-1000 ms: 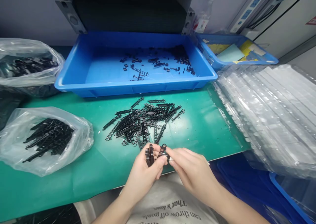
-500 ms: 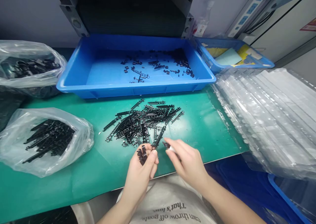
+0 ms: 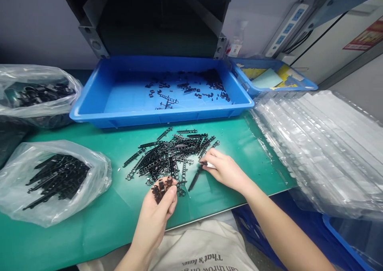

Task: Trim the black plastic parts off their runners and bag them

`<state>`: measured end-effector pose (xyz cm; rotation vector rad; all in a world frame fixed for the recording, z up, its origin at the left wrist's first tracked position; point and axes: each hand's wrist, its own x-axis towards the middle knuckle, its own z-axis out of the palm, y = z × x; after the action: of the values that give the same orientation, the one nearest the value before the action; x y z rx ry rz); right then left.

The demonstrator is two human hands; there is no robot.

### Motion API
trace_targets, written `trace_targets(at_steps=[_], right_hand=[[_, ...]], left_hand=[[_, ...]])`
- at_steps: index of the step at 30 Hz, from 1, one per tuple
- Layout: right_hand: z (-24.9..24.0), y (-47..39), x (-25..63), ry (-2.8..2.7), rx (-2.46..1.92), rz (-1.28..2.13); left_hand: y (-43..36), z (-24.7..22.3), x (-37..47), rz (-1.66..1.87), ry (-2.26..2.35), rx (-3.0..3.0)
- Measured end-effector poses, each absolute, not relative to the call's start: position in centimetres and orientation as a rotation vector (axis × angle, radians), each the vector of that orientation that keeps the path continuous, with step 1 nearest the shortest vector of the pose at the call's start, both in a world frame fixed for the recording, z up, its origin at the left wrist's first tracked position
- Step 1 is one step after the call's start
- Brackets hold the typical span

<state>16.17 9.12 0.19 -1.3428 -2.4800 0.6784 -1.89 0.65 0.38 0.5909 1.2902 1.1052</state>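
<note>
My left hand is closed around several small black plastic pieces, which stick up between thumb and fingers. A ring-shaped end of a black strip shows beside its fingertips. My right hand is pinched at the right edge of the pile, with a small white item with a dark tip between its fingers; its exact kind is unclear. Just below those fingertips a dark strip slants over the table; whether they grip it cannot be made out. The pile of black plastic strips lies beyond both hands.
Behind the pile stands a blue tray with small black parts. Clear bags of black pieces sit at left. Stacked clear plastic trays occupy the right, near a blue basket. The green table ends near my body.
My hands have moved apart: the right has reached forward to the pile's right edge, while the left has shifted left with its black pieces. The camera view has tilted slightly.
</note>
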Motion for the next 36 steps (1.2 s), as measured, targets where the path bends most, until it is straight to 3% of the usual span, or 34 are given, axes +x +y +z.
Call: trace_targets(at_steps=[14,29,36], right_hand=[[1.2,6.7,16.4,-2.103,-1.066,0.903],[2.0,4.0,17.0,-2.211,-1.339,1.052],[1.9,2.5,16.2,-2.422,-1.307,0.753]], left_hand=[[1.7,-0.8,0.1,0.765,1.361,1.145],[1.7,-0.7,0.3,0.915,1.202,0.777],[1.6,-0.5,0.3,0.847,1.204,0.796]])
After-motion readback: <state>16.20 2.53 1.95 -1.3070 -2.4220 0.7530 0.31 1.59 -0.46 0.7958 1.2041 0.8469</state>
